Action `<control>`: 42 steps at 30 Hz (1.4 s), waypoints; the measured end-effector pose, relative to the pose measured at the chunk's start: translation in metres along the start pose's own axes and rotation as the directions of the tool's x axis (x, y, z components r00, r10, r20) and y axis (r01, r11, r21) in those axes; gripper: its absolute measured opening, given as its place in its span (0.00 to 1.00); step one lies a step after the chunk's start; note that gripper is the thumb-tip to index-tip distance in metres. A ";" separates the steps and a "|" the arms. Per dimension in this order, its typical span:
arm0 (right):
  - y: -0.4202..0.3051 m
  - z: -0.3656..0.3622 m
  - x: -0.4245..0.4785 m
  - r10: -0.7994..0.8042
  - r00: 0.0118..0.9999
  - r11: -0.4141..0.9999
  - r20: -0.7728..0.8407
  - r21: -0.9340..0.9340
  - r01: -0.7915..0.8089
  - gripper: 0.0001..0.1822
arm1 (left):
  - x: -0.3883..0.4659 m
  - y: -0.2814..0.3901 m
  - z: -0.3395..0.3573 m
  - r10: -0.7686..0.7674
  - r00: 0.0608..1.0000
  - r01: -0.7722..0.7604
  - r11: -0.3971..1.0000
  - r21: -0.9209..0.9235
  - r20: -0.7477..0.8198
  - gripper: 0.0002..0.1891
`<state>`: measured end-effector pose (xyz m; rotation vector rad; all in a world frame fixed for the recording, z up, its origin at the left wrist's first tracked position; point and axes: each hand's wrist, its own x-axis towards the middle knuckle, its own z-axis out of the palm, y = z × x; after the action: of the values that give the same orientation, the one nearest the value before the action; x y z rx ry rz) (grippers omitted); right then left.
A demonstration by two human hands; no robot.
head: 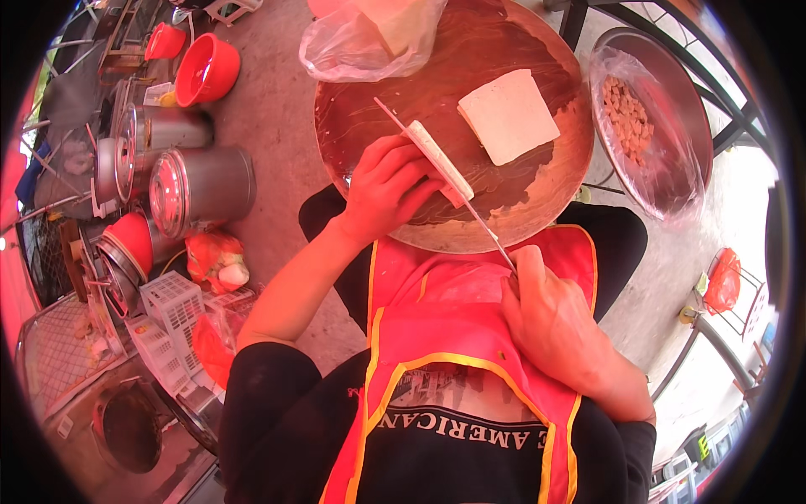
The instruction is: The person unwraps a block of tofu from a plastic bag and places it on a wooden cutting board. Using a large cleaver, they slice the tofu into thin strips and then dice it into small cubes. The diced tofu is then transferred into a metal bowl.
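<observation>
My right hand [551, 315] grips the handle of a long knife [486, 225], whose blade is seen nearly edge-on over a round wooden chopping block [378, 94]. Curled against the blade's left side, the fingers of my left hand [393, 186] hold a narrow pale piece that looks like tofu [439, 159]. Its lower part is partly hidden by those fingers and the blade. To the right, a flat square slab of tofu [510, 118] lies on the block. A clear plastic bag [371, 41] with more pale slabs rests at the block's far edge.
A metal basin [683, 120], lined with plastic and holding small cubes [628, 120], stands right of the block. On the left floor are lidded metal pots [211, 186], red tubs [208, 69], a white crate [173, 309] and a filled red bag [217, 261].
</observation>
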<state>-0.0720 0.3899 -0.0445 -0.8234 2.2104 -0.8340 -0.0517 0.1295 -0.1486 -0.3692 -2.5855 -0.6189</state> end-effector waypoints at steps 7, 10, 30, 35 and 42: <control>0.003 0.003 0.003 -0.072 0.996 0.997 -0.059 -0.018 0.071 0.07 | -0.019 0.009 0.018 -0.443 0.889 0.382 0.859 -0.342 -0.120 0.25; 0.002 0.004 0.001 -0.024 0.999 1.000 -0.043 0.015 0.025 0.09 | -0.024 0.027 0.035 -0.761 0.641 0.597 0.419 -0.684 0.093 0.27; -0.007 0.004 0.006 -0.031 0.999 0.998 0.016 -0.045 0.032 0.10 | 0.000 0.057 0.083 -0.936 0.260 0.463 -0.095 -0.882 0.237 0.26; -0.006 0.009 0.010 0.025 1.000 0.999 0.012 -0.046 -0.025 0.11 | 0.007 0.064 0.077 -0.934 0.352 0.569 0.158 -0.807 0.066 0.28; 0.000 0.016 0.018 0.025 1.000 0.999 0.009 -0.039 -0.025 0.10 | 0.013 0.062 0.072 -0.955 0.267 0.565 0.046 -0.824 0.130 0.29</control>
<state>-0.0712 0.3714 -0.0604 -0.8148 2.2301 -0.7761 -0.0671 0.2200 -0.1769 1.0946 -1.5927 -1.9455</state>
